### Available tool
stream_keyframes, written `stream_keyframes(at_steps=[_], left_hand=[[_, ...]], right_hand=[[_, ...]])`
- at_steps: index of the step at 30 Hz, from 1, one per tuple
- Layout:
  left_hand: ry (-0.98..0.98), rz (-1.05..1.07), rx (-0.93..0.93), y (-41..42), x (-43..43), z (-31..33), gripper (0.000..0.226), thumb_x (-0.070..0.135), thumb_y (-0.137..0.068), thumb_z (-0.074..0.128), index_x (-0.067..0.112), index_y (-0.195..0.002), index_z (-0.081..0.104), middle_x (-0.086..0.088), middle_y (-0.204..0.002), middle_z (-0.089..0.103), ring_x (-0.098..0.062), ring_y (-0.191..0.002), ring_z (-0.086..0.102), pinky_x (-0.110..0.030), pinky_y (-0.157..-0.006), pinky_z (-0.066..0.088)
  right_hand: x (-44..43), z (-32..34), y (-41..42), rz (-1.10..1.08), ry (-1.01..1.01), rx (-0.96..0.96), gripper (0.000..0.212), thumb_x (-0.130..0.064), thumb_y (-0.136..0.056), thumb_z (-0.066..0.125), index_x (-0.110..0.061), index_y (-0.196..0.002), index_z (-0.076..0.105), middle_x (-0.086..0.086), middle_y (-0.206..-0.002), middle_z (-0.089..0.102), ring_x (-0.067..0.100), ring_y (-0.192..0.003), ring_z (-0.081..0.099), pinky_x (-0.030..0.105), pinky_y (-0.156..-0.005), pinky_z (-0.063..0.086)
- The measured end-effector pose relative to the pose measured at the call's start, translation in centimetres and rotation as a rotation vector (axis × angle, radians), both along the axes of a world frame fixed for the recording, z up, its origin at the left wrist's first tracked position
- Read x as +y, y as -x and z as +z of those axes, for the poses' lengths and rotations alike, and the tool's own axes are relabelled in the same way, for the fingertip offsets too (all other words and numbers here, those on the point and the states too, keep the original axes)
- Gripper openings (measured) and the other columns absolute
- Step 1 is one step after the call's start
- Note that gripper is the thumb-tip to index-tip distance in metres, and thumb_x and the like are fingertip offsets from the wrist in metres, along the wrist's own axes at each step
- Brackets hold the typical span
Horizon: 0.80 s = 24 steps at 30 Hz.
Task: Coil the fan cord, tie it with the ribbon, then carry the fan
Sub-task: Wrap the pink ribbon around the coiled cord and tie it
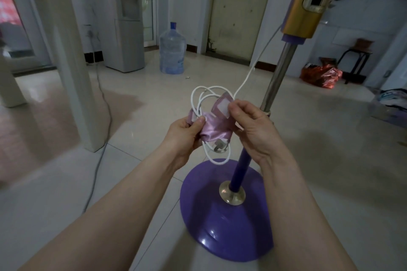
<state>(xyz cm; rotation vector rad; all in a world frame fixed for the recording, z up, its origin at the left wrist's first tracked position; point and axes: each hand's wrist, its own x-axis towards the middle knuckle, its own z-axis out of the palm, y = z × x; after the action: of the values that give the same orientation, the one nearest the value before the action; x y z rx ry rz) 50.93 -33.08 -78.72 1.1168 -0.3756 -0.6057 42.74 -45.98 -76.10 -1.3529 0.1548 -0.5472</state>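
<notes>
The white fan cord point(201, 98) is coiled into loops held in front of me, its plug point(220, 147) hanging at the bottom. A pink satin ribbon point(214, 128) is wrapped around the coil. My left hand point(185, 133) grips the coil and one ribbon end. My right hand point(251, 124) pinches the other ribbon end, which has a white patch point(223, 105). The cord runs up to the fan's gold control housing point(308, 4). The fan stands on a metal pole point(275, 81) and a round purple base point(211, 222), below my hands.
A blue water jug point(172, 50) and a white water dispenser point(127, 20) stand at the back. A white pillar point(72, 68) rises at the left with a grey cable point(103, 103) on the floor beside it. A red bag point(320, 75) and a stool point(356, 59) sit at the right.
</notes>
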Motion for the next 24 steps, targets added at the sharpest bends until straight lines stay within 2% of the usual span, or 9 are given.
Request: stream_keyframes(at_steps=[1,3,7,11,12,15,18,20,24], left_hand=[[-0.034,0.026,-0.029,0.0,0.0,-0.1,0.022,0.010,-0.096,0.049,-0.001,-0.110,0.062,-0.010,-0.086,0.070,-0.014,-0.067,0.069,-0.022,-0.062,0.059],[-0.117,0.062,-0.151,0.3,-0.3,-0.2,0.016,0.010,-0.093,0.056,0.005,-0.102,0.067,-0.009,-0.083,0.073,-0.018,-0.070,0.071,-0.025,-0.064,0.060],[-0.224,0.081,-0.367,0.7,-0.4,0.1,0.016,0.023,-0.092,0.059,0.013,-0.093,0.072,-0.017,-0.087,0.075,-0.030,-0.080,0.072,-0.038,-0.073,0.060],[-0.145,-0.099,-0.278,0.7,0.1,0.2,0.022,0.023,-0.097,0.049,0.013,-0.103,0.068,-0.010,-0.093,0.075,-0.019,-0.083,0.072,-0.025,-0.074,0.059],[-0.116,-0.173,-0.231,0.9,0.1,0.3,0.025,0.023,-0.099,0.044,0.013,-0.106,0.066,-0.007,-0.094,0.075,-0.017,-0.085,0.072,-0.024,-0.076,0.059],[-0.023,-0.274,-0.051,1.0,0.4,0.4,0.033,0.026,-0.102,0.036,0.010,-0.108,0.065,-0.006,-0.094,0.075,-0.018,-0.089,0.072,-0.029,-0.083,0.059],[-0.042,-0.146,-0.009,1.2,0.4,0.4,0.025,0.023,-0.096,0.050,0.006,-0.097,0.069,-0.008,-0.084,0.074,-0.017,-0.077,0.072,-0.025,-0.069,0.060],[-0.087,-0.042,-0.012,1.3,0.2,0.1,0.015,0.017,-0.090,0.061,0.007,-0.087,0.071,-0.010,-0.080,0.074,-0.018,-0.073,0.070,-0.026,-0.069,0.060],[-0.121,0.113,-0.007,1.3,0.1,-0.1,0.008,0.006,-0.085,0.065,0.005,-0.083,0.072,-0.011,-0.070,0.074,-0.015,-0.060,0.071,-0.022,-0.058,0.059]], right_hand=[[0.2,0.0,-0.2,0.027,-0.006,0.015,0.016,-0.019,-0.077,0.073,-0.009,-0.089,0.071,0.009,-0.125,0.062,0.023,-0.108,0.063,0.037,-0.091,0.055],[0.6,-0.5,-0.6,-0.061,0.169,0.107,0.020,-0.018,-0.078,0.075,-0.005,-0.092,0.073,0.007,-0.145,0.041,0.026,-0.123,0.053,0.043,-0.097,0.051],[0.9,-1.6,-1.0,-0.140,0.214,0.114,0.009,-0.015,-0.081,0.075,-0.008,-0.087,0.073,0.006,-0.137,0.041,0.025,-0.116,0.058,0.039,-0.088,0.057],[1.2,-1.3,-1.3,-0.180,0.320,0.099,0.012,-0.026,-0.078,0.078,-0.016,-0.078,0.072,-0.002,-0.124,0.046,0.015,-0.107,0.060,0.024,-0.080,0.057],[1.2,-1.3,-1.4,-0.207,0.307,0.095,0.016,-0.028,-0.077,0.079,-0.014,-0.076,0.071,-0.004,-0.123,0.048,0.014,-0.106,0.060,0.024,-0.080,0.057],[1.0,-1.6,-1.6,-0.211,0.176,0.078,0.023,-0.023,-0.076,0.080,-0.005,-0.074,0.066,0.003,-0.122,0.050,0.028,-0.106,0.062,0.041,-0.085,0.058],[1.4,-1.8,-1.6,-0.224,0.229,0.086,0.020,-0.023,-0.078,0.078,-0.010,-0.072,0.064,0.004,-0.120,0.050,0.030,-0.104,0.062,0.046,-0.085,0.058],[1.6,-1.9,-1.5,-0.207,0.292,0.097,0.021,-0.025,-0.078,0.078,-0.011,-0.075,0.063,0.004,-0.121,0.049,0.027,-0.103,0.062,0.047,-0.084,0.058],[2.0,-1.7,-1.4,-0.236,0.458,0.127,0.029,-0.034,-0.076,0.079,-0.012,-0.078,0.059,0.004,-0.119,0.046,0.017,-0.095,0.061,0.031,-0.077,0.059]])
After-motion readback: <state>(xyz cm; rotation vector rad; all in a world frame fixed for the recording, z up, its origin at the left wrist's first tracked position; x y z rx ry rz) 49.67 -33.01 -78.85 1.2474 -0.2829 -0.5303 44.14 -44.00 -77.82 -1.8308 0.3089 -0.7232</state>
